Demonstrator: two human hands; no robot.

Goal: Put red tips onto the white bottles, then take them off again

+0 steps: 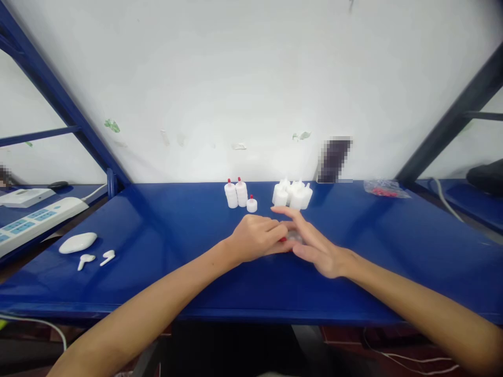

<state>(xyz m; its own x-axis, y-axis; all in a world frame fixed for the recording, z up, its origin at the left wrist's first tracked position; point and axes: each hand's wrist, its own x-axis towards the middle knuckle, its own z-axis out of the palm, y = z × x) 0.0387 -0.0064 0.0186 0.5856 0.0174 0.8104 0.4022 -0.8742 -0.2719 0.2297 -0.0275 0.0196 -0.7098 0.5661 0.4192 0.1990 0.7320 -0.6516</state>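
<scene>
Over the middle of the blue table (176,293), my two hands meet around a small whitish squeeze bottle (295,237), mostly covered by fingers. My left hand (259,238) is closed at its left end, with a bit of red cap (283,239) showing by the fingertips. The bottle's body lies in my right hand (320,251), between thumb and fingers, while the index finger stretches out. Behind the hands stand white bottles with red caps (231,195), one of them looking much shorter (252,204). A cluster of several white bottles without red caps (296,196) stands right of those.
At the back right lies a clear bag of small red pieces (385,191). A dark pixelated rectangle (334,159) leans on the wall. Earbuds (86,260) and their case (77,243) are at the left, near a power strip (35,222). Blue metal posts (66,104) flank the table.
</scene>
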